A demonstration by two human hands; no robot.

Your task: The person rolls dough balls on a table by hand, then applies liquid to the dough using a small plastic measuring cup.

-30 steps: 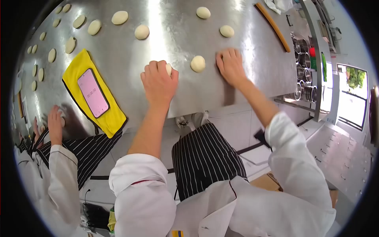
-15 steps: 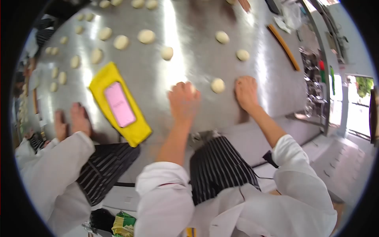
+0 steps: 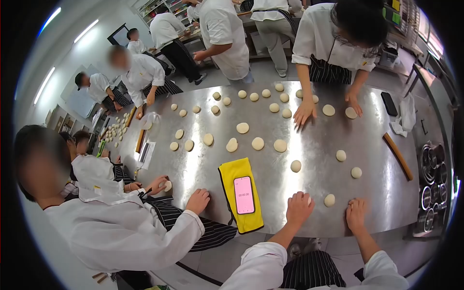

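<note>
My left hand rests on the steel table, its fingers curled over a small white dough ball that shows only at the fingertips. To the right, my right hand is also curled down on the tabletop, and whatever lies under it is hidden. A round dough ball sits between my two hands, touching neither. Farther up are another dough ball and a pair near the right side, one of them a dough ball. Left of my left hand, a pink-screened phone lies on a yellow cloth.
A wooden rolling pin and a black phone lie at the right. Across the steel table, a co-worker's hands touch the surface among several dough balls. At left, another person's hand rests near the edge. Metal bowls stand at far right.
The view has tilted up, bringing the room and co-workers into sight. My hands stay curled on the table beside the same dough ball. The neighbour's hands at left have shifted, one now at a dough ball.
</note>
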